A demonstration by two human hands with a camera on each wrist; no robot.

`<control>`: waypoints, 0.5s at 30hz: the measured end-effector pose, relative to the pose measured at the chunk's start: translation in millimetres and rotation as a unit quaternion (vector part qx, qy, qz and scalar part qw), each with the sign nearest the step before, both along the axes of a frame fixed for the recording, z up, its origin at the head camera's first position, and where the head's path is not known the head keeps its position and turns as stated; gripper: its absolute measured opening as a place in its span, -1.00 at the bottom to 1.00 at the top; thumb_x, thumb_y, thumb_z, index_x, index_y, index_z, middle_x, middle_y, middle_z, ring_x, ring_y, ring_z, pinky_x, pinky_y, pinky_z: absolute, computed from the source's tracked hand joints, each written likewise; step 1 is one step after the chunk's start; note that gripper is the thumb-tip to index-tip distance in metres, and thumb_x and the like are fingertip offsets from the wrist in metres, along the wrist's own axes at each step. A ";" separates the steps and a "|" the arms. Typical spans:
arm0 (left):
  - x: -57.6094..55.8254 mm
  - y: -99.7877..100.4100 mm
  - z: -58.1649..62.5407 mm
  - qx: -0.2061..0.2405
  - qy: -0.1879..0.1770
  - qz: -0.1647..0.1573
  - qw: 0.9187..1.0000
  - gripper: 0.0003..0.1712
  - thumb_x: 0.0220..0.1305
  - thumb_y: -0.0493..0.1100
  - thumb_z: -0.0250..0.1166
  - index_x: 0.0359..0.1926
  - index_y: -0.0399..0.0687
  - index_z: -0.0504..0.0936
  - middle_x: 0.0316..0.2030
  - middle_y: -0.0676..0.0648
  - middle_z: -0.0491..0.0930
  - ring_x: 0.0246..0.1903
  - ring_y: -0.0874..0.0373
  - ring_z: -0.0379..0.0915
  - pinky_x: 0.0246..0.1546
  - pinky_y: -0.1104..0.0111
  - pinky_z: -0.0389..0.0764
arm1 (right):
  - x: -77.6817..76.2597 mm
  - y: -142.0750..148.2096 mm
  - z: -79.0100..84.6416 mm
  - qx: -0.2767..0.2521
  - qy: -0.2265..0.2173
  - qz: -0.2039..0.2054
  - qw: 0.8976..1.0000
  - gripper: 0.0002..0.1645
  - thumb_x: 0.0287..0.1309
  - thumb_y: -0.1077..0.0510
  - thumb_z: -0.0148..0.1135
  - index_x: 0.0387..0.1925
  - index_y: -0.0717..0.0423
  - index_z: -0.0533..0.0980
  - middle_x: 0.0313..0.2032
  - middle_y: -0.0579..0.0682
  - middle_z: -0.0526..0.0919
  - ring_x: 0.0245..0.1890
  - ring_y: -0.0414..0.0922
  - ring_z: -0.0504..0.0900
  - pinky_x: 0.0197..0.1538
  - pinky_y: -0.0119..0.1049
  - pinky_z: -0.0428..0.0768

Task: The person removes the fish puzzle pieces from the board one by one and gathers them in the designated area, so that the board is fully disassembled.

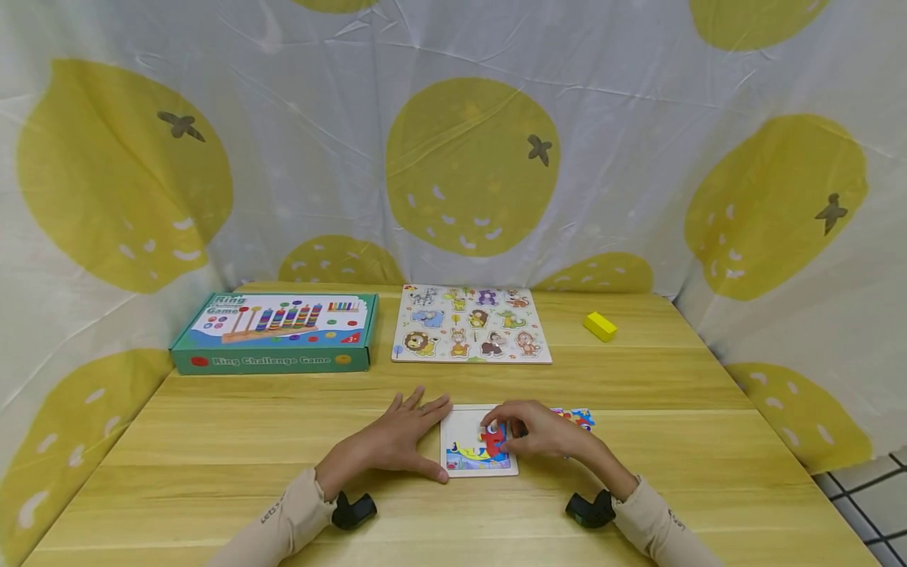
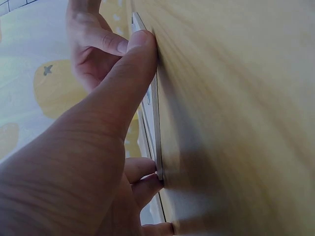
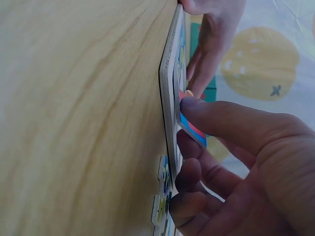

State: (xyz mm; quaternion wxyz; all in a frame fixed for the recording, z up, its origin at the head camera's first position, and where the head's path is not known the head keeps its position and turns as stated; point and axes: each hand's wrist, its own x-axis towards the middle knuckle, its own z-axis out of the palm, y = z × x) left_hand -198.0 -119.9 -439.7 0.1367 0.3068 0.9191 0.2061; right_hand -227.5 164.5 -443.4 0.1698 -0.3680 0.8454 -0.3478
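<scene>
A square puzzle tray [image 1: 480, 473] lies on the table, its lower part filled with a blue, yellow and red picture. My left hand [image 1: 401, 437] is spread along its left side, thumb at the near left corner and fingertips at the far left corner. Between thumb and fingers, my right hand [image 1: 542, 429] pinches a red and blue puzzle piece [image 3: 195, 130] at the tray's right side. That piece is tilted over the tray in the right wrist view. Other loose puzzle pieces [image 1: 583, 417] lie just right of the tray, partly hidden by the right hand.
Farther back on the wooden table [image 1: 652, 472] stand a green game box [image 1: 272, 361] at left and an animal puzzle board [image 1: 471, 323] in the middle. A yellow block [image 1: 600, 326] sits at back right. A lemon-print curtain [image 1: 602, 181] surrounds the table's back and sides.
</scene>
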 end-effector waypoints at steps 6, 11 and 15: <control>-0.6 0.1 -1.7 -0.003 0.000 0.001 1.000 0.23 -0.08 0.48 0.32 0.49 0.00 0.08 0.48 0.02 0.01 0.46 -0.24 -0.34 0.36 -0.22 -0.30 | -0.1 0.5 -1.3 0.001 0.001 0.005 1.000 -0.56 0.10 0.28 0.31 0.04 -0.04 0.59 -0.37 -0.14 0.50 -0.46 -0.31 0.38 -0.38 -0.47 0.41; -0.8 0.0 -2.7 -0.004 0.001 0.001 1.000 0.23 -0.08 0.49 0.31 0.49 0.01 0.08 0.48 0.02 0.00 0.46 -0.24 -0.34 0.36 -0.21 -0.30 | -1.1 0.6 -1.7 -0.007 0.013 0.018 1.000 -0.56 0.08 0.29 0.32 0.05 0.04 0.59 -0.37 -0.16 0.50 -0.46 -0.31 0.38 -0.39 -0.47 0.42; -0.8 -0.2 -2.6 -0.004 0.003 -0.001 1.000 0.23 -0.07 0.49 0.31 0.49 0.01 0.07 0.49 0.02 0.00 0.46 -0.23 -0.34 0.36 -0.21 -0.30 | -1.0 1.2 -0.7 -0.004 0.018 0.015 1.000 -0.58 0.11 0.25 0.32 0.06 0.03 0.59 -0.36 -0.18 0.51 -0.45 -0.31 0.40 -0.38 -0.46 0.44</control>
